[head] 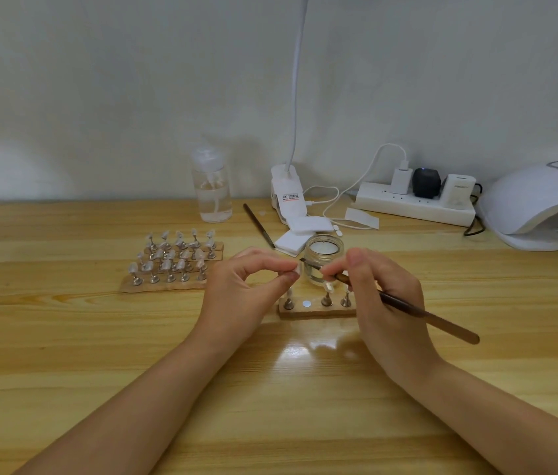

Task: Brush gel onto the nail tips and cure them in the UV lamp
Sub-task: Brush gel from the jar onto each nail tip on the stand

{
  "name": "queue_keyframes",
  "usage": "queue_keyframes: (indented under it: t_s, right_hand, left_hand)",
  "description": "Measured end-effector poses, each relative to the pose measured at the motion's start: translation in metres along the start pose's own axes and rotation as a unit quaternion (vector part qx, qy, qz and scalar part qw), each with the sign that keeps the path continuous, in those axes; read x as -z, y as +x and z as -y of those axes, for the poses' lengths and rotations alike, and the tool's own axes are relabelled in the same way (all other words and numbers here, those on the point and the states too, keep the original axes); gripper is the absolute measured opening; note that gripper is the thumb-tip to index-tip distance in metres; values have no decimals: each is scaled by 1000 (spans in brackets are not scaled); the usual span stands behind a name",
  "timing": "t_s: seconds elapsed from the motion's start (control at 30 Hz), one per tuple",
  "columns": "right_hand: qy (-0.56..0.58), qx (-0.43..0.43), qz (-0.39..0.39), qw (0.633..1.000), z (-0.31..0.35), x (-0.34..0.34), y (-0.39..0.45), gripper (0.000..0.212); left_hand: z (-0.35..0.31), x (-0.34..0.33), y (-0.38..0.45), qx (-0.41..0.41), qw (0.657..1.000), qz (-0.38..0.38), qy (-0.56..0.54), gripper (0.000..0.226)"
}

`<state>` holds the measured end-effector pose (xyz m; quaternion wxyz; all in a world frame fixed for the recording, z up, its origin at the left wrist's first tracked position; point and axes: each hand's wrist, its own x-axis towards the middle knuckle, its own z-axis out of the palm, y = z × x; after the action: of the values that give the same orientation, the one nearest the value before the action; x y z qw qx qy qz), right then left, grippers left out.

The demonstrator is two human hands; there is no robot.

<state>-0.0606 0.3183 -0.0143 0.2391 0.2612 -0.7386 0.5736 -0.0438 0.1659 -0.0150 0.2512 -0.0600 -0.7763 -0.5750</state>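
Observation:
My left hand [248, 289] pinches a small clear nail tip [298, 269] between thumb and fingertips, just above a short wooden strip [315, 311] that carries metal stands. My right hand [378, 296] grips a brown-handled gel brush [418, 311], and its bristle end touches the nail tip. Right behind both hands stands an open glass jar of gel [324, 250]. A white UV lamp [541, 207] sits at the far right of the table with its opening facing left.
A larger wooden rack [171, 262] holds several nail tips on stands at centre left. At the back stand a clear pump bottle [211, 190], a clip lamp [287, 197], white wipes [308, 224], a second brush [258, 225] and a power strip [414, 204] with plugs.

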Motion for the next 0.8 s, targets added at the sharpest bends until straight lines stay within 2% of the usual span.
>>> queue_keyframes:
  t_s: [0.27, 0.47, 0.67, 0.8]
  right_hand:
    - [35, -8, -6, 999, -1, 2, -3, 41]
    - [1, 2, 7, 1000, -3, 0, -1, 32]
    - [55, -15, 11, 998, -5, 1, -4, 40]
    - [51, -23, 1, 998, -5, 1, -3, 40]
  left_hand:
    - [0, -1, 1, 1, 1000, -6, 2, 17]
    - [0, -1, 1, 6, 1000, -10, 5, 20]
    - [-1, 0, 0, 7, 1000, -5, 8, 17]
    - [-1, -1, 0, 7, 1000, -8, 12, 17]
